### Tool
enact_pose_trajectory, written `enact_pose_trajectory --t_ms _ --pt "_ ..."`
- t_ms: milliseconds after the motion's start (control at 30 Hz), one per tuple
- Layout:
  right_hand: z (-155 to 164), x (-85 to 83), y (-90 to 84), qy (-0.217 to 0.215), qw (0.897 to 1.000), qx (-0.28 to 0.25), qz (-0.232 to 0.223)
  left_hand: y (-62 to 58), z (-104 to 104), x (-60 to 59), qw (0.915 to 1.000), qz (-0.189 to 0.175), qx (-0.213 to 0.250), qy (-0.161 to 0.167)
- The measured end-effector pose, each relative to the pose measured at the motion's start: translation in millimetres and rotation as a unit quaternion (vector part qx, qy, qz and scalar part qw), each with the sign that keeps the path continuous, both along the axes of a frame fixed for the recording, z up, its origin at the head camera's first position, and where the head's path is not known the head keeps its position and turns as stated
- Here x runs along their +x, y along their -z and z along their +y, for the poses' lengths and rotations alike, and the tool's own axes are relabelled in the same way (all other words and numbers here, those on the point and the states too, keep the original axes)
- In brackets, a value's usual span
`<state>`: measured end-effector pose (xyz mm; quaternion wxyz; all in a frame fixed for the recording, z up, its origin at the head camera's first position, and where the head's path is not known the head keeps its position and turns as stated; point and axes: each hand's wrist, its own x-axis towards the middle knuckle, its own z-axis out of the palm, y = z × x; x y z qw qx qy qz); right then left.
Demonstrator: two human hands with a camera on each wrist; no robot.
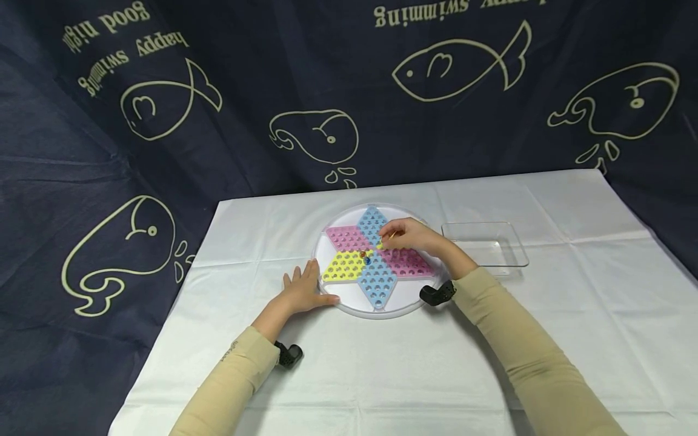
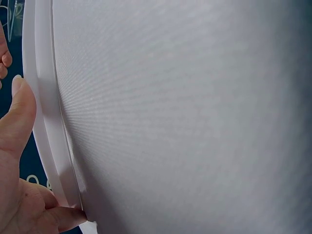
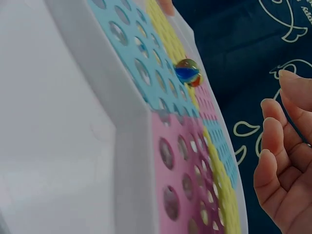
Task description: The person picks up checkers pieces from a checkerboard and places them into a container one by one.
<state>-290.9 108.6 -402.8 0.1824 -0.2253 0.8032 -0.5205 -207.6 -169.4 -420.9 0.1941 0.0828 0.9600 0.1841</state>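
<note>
A round white Chinese checkers board (image 1: 340, 300) with a pink, yellow and blue star of holes lies on the table. My left hand (image 1: 302, 292) is spread at its left edge, fingers and thumb against the rim (image 2: 44, 92). Over the far right part of the star is my right hand (image 1: 409, 235), fingers bent towards the thumb, fingertips close above the holes. Whether a marble is between those fingertips I cannot tell. Near the star's middle sit a reddish marble (image 1: 363, 254) and a blue marble (image 1: 368, 261). The right wrist view shows a multicoloured glass marble (image 3: 188, 73) on the board.
A clear rectangular plastic box (image 1: 509, 265) stands right of the board, beyond the right forearm. White cloth (image 1: 349, 369) covers the table, and a dark blue curtain (image 1: 245, 72) with fish and whale drawings hangs behind it. Both wrists carry small black cameras (image 1: 436, 294).
</note>
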Motion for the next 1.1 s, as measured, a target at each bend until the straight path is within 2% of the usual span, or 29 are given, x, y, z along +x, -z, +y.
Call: enact_pose_trajectory --t_ms 267,567,800,1100 --pt "-11 0.8 4.7 -0.024 1.0 0.001 -0.003 2.6 0 -1.2 1.0 0.004 -0.004 0.002" --pt "-21 2.7 7.8 -0.039 0.998 0.045 0.022 3.7 -1 -1.9 1.0 0.004 -0.005 0.002" --pt "-29 2.6 12.2 -0.049 0.997 0.062 0.008 4.3 -1 -2.3 0.9999 0.006 -0.009 0.003" --pt "-36 1.2 17.4 -0.071 0.991 0.103 0.049 5.1 -2 -3.0 1.0 0.002 -0.006 0.0"
